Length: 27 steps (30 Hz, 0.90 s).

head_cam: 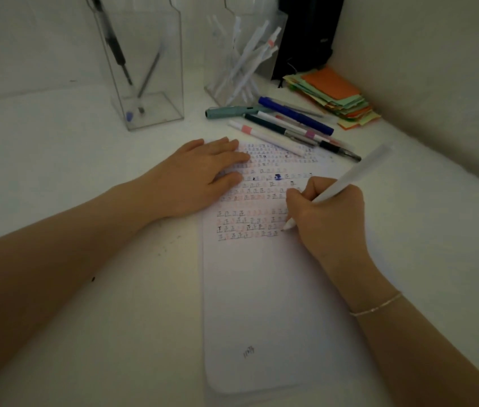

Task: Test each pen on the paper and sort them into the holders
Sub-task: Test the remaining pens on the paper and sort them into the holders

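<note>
A sheet of paper point(264, 289) lies on the white desk, its upper half filled with rows of small test marks. My right hand point(326, 221) grips a white pen point(358, 174), its tip touching the paper at the end of the lowest row. My left hand point(203, 174) rests flat on the paper's top left corner. Several loose pens point(288, 124) lie in a pile beyond the paper. The left clear holder point(150, 107) has two dark pens in it. The right clear holder point(217, 86) contains several white pens.
A stack of orange and green sticky notes point(338, 95) sits at the back right beside the wall. A black object point(305, 33) stands behind the right holder. The wall runs close along the right side.
</note>
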Tool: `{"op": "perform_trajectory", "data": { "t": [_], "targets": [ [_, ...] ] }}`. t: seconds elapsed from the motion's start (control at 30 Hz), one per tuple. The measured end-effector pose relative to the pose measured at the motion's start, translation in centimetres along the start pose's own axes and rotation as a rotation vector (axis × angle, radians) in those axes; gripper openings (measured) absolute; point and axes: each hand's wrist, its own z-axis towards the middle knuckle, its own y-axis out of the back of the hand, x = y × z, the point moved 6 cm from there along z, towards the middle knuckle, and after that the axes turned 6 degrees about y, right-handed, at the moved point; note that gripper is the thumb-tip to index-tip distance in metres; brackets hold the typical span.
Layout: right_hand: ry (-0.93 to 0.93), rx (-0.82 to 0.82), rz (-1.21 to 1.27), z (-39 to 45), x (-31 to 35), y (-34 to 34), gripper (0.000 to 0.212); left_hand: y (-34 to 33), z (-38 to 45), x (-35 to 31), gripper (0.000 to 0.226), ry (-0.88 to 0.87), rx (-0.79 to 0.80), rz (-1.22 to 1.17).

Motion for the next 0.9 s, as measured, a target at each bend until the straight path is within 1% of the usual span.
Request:
{"op": "perform_trajectory", "data": {
  "t": [0.57,0.73,0.77,0.83,0.9],
  "targets": [
    [-0.017,0.012,0.049,-0.1,-0.2,-0.1,0.031,-0.1,-0.1,0.0,0.048,0.009,0.010,0.011],
    [0.031,0.016,-0.034,-0.2,0.2,-0.3,0.040,-0.1,-0.1,0.0,0.047,0.006,0.004,0.005],
    [0.000,0.027,0.008,-0.1,0.0,-0.3,0.037,-0.1,0.0,0.0,0.047,0.007,0.001,0.001],
    [-0.141,0.039,0.218,0.2,-0.6,0.0,0.029,0.1,-0.1,-0.1,0.046,0.004,-0.020,-0.009],
    [-0.285,0.036,0.417,0.9,-0.9,0.4,0.026,1.0,-0.4,-0.6,0.046,-0.051,-0.127,0.012]
  ]
}}
